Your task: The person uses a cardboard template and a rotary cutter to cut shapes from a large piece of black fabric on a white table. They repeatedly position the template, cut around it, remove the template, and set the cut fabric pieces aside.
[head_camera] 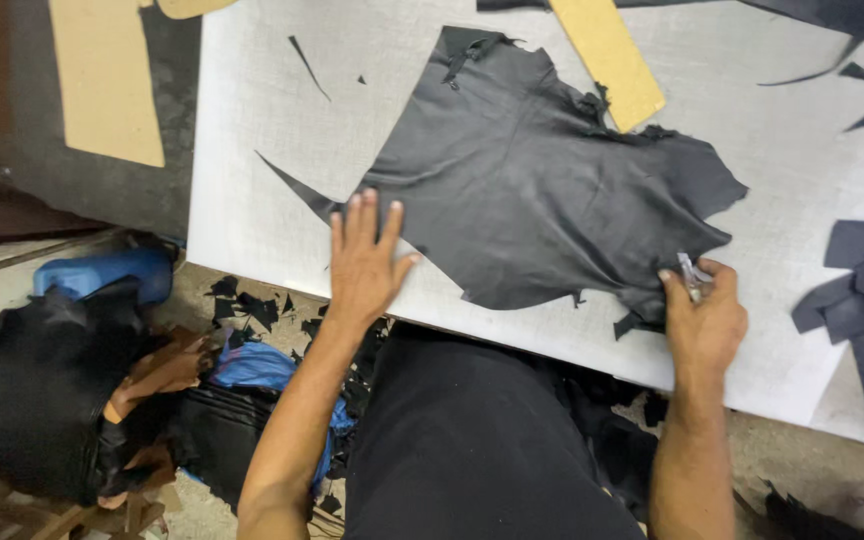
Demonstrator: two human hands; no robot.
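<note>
Leather: black hide (532, 190), judged limp, light; lies flat on white table (252, 200).
Left hand (364, 262): fingers spread, pressed flat on hide edge.
Right hand (704, 318): pinched around small metal blade (689, 276) at lower edge.
Hold: best pinned near cut.

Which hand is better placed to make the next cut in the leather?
Right. The right hand holds the small knife at the black leather hide's lower edge; the left hand lies flat, pinning it.
</note>
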